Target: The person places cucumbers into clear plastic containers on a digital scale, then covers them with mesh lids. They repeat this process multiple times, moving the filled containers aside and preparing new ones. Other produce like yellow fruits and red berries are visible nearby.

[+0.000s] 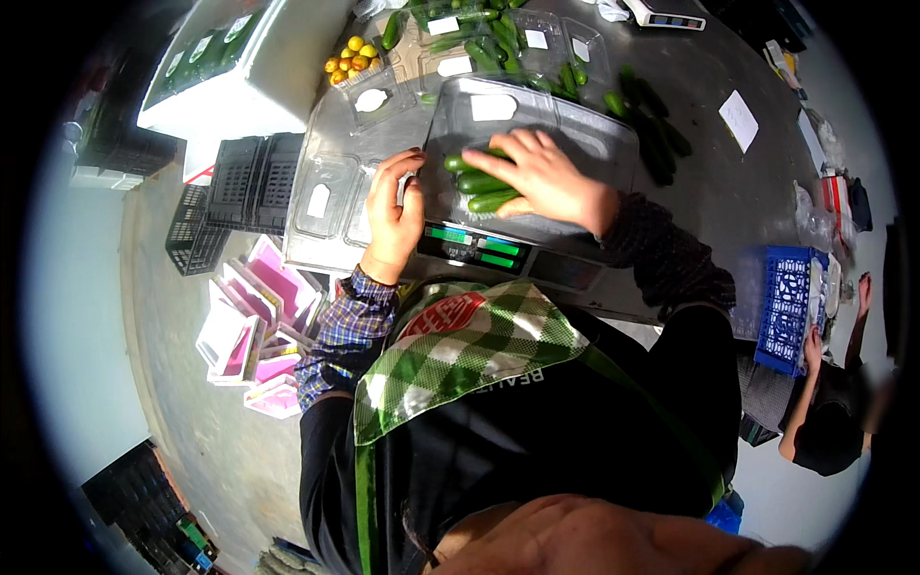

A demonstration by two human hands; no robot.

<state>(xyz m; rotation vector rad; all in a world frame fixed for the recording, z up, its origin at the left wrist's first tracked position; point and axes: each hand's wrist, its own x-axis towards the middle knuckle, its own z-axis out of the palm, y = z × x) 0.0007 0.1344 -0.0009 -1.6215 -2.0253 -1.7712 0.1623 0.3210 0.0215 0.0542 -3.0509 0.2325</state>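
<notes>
A clear plastic clamshell container [441, 206] lies opened out on a digital scale [476, 248]. In its near half several green cucumbers [489, 182] lie side by side; part of them is under my right hand [546, 182]. That hand's fingers and thumb span the cucumbers and press on them. At the container's left edge is my left hand [391, 216], fingers curled, with fingertips and thumb at the rim. A white label [493, 107] shows on the container's raised far half.
Labelled clear containers and cucumbers cover the far metal table [714, 196], beside yellow-orange fruit [353, 59]. Loose cucumbers [654, 139] and a white card [738, 122] lie right. White foam box [235, 105], black crates [244, 182] stand left; a blue crate [791, 307] and another person [832, 436] are right.
</notes>
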